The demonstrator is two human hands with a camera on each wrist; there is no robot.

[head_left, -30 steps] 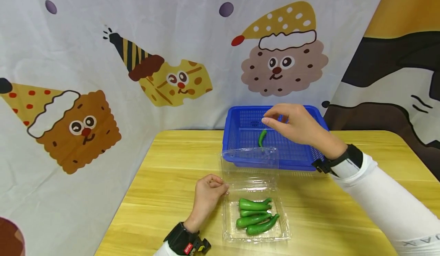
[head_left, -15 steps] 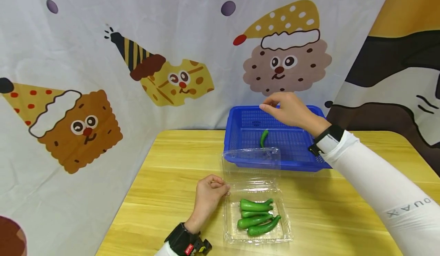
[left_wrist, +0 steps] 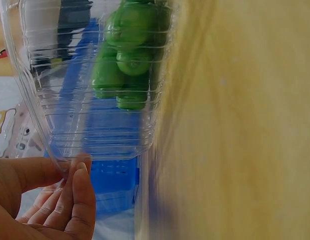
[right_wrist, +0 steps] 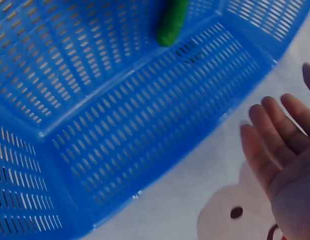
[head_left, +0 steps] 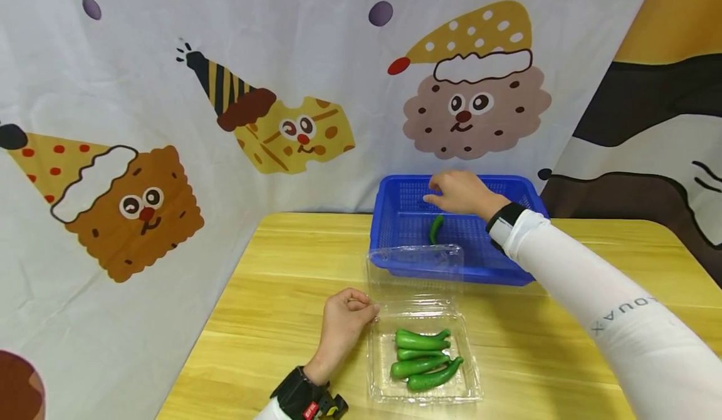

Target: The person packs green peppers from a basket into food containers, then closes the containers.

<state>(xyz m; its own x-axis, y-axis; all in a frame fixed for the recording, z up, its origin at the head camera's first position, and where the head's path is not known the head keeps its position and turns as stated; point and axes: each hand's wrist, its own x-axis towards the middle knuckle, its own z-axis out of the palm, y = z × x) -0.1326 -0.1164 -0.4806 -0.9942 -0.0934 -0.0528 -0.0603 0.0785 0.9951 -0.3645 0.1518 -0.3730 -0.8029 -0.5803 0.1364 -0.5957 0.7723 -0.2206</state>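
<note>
A clear hinged plastic box [head_left: 379, 390] lies opened out on the table, its lid [head_left: 414, 288] leaning toward the basket. Several green peppers [head_left: 420, 367] lie side by side in the box. With thumb and fingers, my left hand [head_left: 345, 320] pinches the box's edge near the hinge; the left wrist view shows that pinch up close. My right hand [head_left: 464, 193] is over the blue basket [head_left: 380, 222], fingers loosely bent and holding nothing. One thin green pepper [head_left: 436, 229] is in the basket, below and left of that hand; the right wrist view shows it apart from the fingers.
The wooden table [head_left: 271, 269] reaches back to a white cloth backdrop [head_left: 316, 25] with cartoon prints. The basket stands at the table's back edge, close to the cloth. Its front rim is partly seen through the clear lid.
My right hand rose a little, then came down over the basket and slightly left. My left hand keeps its pinch on the box. The peppers have not moved.
</note>
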